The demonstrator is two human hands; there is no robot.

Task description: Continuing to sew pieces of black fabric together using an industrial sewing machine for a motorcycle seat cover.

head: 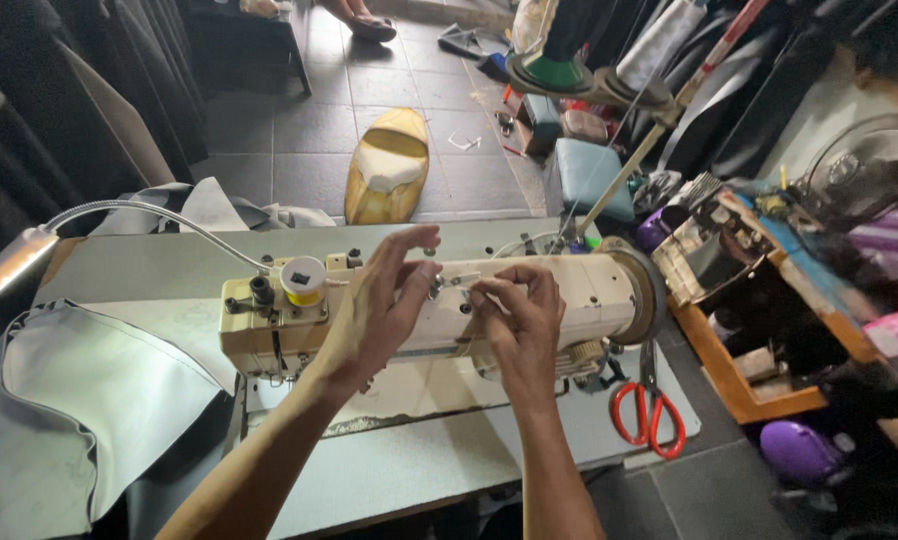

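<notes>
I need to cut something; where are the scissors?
The red-handled scissors lie on the table's right edge, below the sewing machine's handwheel.

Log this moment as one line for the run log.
left hand: fingers spread above sewing machine | right hand: pinching at machine top | red scissors: idle on table

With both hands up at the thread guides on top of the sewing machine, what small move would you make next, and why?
Probably draw the thread leftward: the right hand pinches at a guide on the sewing machine, while the left hand hovers with its fingers spread, near the yellow spool.
</notes>
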